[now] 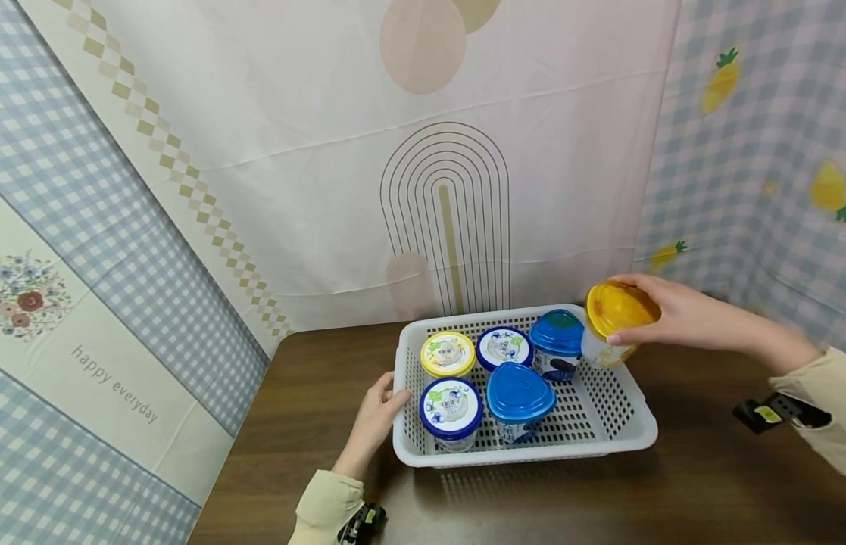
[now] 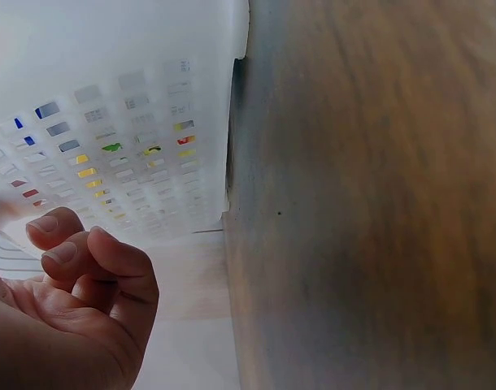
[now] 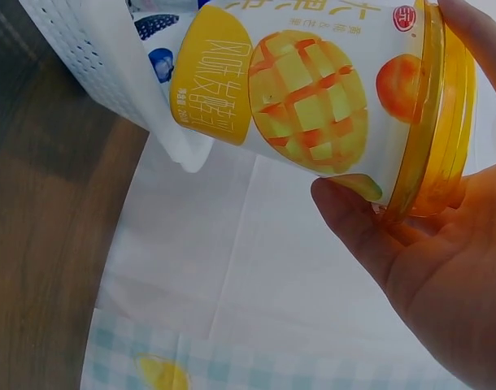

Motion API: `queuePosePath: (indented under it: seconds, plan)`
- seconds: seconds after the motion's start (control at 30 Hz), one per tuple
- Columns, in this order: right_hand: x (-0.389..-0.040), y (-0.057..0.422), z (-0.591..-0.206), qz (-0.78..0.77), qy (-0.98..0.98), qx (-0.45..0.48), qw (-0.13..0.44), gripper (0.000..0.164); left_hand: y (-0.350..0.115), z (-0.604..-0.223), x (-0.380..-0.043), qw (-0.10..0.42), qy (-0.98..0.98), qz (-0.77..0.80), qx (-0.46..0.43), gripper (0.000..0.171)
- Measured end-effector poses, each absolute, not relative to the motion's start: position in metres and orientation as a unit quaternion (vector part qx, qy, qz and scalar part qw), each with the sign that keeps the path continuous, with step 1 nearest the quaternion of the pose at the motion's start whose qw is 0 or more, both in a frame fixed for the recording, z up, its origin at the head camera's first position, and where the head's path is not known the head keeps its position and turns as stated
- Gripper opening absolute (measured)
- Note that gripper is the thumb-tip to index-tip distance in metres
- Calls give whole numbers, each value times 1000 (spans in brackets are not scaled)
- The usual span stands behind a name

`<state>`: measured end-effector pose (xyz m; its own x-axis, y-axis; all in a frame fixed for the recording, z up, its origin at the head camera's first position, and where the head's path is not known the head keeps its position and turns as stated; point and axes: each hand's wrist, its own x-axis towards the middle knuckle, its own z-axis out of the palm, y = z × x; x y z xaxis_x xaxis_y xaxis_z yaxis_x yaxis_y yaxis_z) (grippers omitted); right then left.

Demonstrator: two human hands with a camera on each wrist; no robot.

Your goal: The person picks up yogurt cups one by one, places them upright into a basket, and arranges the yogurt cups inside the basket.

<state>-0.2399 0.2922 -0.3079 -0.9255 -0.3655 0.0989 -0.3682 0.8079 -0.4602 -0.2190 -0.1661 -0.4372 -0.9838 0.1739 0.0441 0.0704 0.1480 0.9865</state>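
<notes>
My right hand [image 1: 650, 310] holds a yogurt cup [image 3: 313, 89] by its translucent yellow lid end, thumb on one side and fingers on the other. The cup has a mango picture and hangs tilted over the back right of a white plastic basket [image 1: 630, 437]. At the basket's left rim is my left hand [image 1: 376, 412], thumb over the edge and fingers curled outside against the wall. Inside stand a yellow-lidded cup [image 1: 447, 353], two cups with dark-blue-rimmed flat lids, one in front [image 1: 451, 409] and one behind [image 1: 504, 348], and two with domed blue lids [image 1: 520, 391].
The basket sits on a dark brown wooden table [image 1: 313, 393], near its back edge. A white printed cloth [image 1: 313, 227] hangs behind it. Checked cloth [image 1: 750, 189] with pineapples covers the right side, and another checked cloth [image 1: 143, 219] hangs on the left.
</notes>
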Motion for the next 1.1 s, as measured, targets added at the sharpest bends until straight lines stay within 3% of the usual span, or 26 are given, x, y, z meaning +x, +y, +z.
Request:
queuePosePath:
  seconds: [1.1]
  plan:
    - [-226,266,-330,252,-940,228,-31,89,-166,-438,-221,40,762,641,82,41]
